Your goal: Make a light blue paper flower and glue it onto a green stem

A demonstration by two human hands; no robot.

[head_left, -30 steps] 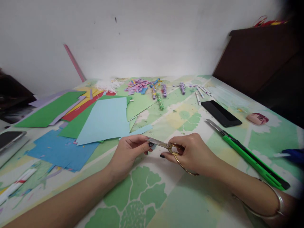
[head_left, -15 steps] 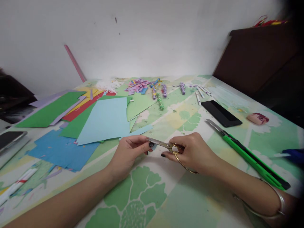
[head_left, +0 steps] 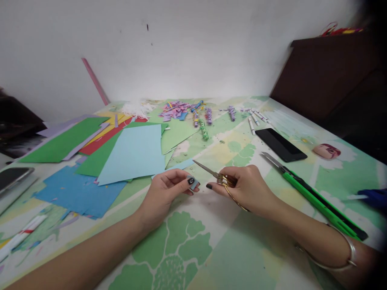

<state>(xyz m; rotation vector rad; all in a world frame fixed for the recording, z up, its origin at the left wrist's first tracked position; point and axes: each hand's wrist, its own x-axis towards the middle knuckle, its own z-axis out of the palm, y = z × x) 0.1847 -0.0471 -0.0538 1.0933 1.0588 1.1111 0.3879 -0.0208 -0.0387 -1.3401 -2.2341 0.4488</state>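
On the floral tablecloth [head_left: 242, 249], a pale blue paper sheet [head_left: 136, 155] overlaps a green sheet [head_left: 99, 162] at left, and a green utility knife [head_left: 317, 197] lies at right, blade out. Between them are the left hand [head_left: 167, 193] and the right hand [head_left: 249, 187], the latter's fingers curled round the handles of gold-handled scissors [head_left: 219, 176], whose blades look together, though the angle leaves some doubt. Near the scissors' tips, a small pale blue paper piece [head_left: 194, 184] is pinched between the left thumb and fingers.

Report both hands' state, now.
Left hand: closed, pinching a small light-blue paper piece.
Right hand: closed around gold-handled scissors.
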